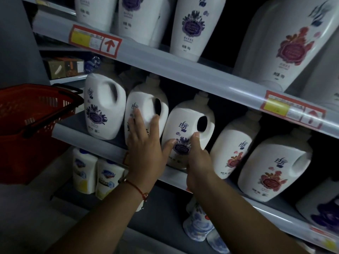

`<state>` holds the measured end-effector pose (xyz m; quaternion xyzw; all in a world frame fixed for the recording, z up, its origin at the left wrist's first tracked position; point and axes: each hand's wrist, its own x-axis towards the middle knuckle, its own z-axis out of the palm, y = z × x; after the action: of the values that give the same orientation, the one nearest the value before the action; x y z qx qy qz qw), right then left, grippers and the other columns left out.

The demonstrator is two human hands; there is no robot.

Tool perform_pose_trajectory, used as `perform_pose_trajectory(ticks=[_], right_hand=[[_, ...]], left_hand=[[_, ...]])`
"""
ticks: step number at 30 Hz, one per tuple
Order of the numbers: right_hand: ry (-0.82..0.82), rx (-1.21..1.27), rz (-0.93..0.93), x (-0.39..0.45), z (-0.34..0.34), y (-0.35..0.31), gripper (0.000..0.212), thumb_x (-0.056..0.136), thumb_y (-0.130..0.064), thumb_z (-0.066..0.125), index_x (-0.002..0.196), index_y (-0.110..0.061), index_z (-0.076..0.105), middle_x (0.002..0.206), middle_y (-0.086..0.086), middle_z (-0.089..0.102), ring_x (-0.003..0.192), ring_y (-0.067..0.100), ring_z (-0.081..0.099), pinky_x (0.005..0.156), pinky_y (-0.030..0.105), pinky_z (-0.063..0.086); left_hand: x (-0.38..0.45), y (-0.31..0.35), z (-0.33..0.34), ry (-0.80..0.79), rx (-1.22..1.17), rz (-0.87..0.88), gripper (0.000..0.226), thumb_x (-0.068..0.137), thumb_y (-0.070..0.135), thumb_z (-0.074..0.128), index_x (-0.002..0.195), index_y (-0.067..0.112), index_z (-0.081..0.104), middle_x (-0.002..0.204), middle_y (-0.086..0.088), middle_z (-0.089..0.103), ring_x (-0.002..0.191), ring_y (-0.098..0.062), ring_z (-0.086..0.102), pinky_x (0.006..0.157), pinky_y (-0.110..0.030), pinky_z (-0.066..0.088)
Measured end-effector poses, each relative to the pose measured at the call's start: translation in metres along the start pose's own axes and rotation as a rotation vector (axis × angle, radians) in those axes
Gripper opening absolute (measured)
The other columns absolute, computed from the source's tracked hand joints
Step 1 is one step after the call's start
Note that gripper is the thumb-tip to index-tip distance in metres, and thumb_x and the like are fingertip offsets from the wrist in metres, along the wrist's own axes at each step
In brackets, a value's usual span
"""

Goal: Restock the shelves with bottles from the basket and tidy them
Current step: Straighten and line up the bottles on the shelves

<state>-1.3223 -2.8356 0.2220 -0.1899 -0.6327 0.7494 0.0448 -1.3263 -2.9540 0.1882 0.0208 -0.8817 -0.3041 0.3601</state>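
Standing on the middle shelf [117,149], five white plastic bottles form one row, each smooth, rounded and pierced by an oval handle hole; three carry purple flower labels, two carry red ones. Second purple bottle [146,110]: the left hand [145,149] lies flat against its front, fingers [136,118] straight and spread; third purple bottle [189,132]: the right hand [196,162] touches its label, thumb and forefinger apart, whether they grip it cannot be told. First purple bottle [104,107] stands just left; two red-label bottles [273,169] stand right. Upper shelf [165,57]: four taller white bottles in view, plus two red-framed price tags on its glossy rail. Red basket [34,114], latticed plastic with black handle, at left; two yellow-and-white bottles [97,175] stand below.
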Motion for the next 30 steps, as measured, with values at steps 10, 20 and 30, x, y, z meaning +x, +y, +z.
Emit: perform_pose_trajectory(ticks=[10, 20, 30], right_hand=[[-0.25, -0.117, 0.176, -0.007, -0.04, -0.031, 0.042, 0.103, -0.048, 0.053, 0.108, -0.009, 0.068, 0.083, 0.003, 0.075, 0.079, 0.012, 0.069, 0.067, 0.025, 0.053], [0.048, 0.156, -0.014, -0.033, -0.145, -0.042, 0.011, 0.098, -0.015, 0.06, 0.094, -0.007, 0.066, 0.075, 0.004, 0.067, 0.069, 0.017, 0.064, 0.067, 0.028, 0.051], [0.29, 0.014, -0.18, -0.02, -0.242, -0.033, 0.058, 0.096, -0.03, 0.065, 0.147, -0.011, 0.044, 0.127, 0.003, 0.055, 0.11, 0.02, 0.053, 0.09, 0.036, 0.045]], left_hand=[[0.001, 0.008, -0.012, -0.028, 0.022, -0.021, 0.075, 0.09, 0.048, 0.065, 0.152, 0.017, 0.037, 0.165, -0.024, 0.008, 0.15, -0.047, 0.016, 0.115, -0.061, 0.033], [-0.029, 0.123, -0.032, -0.023, -0.39, 0.288, 0.022, 0.093, 0.03, 0.063, 0.113, 0.021, 0.065, 0.106, 0.001, 0.061, 0.091, -0.021, 0.062, 0.076, -0.04, 0.053], [-0.084, 0.208, 0.044, -0.74, -0.641, -0.302, 0.06, 0.08, 0.044, 0.068, 0.137, 0.037, 0.049, 0.13, 0.012, 0.063, 0.114, -0.013, 0.062, 0.097, -0.035, 0.052]])
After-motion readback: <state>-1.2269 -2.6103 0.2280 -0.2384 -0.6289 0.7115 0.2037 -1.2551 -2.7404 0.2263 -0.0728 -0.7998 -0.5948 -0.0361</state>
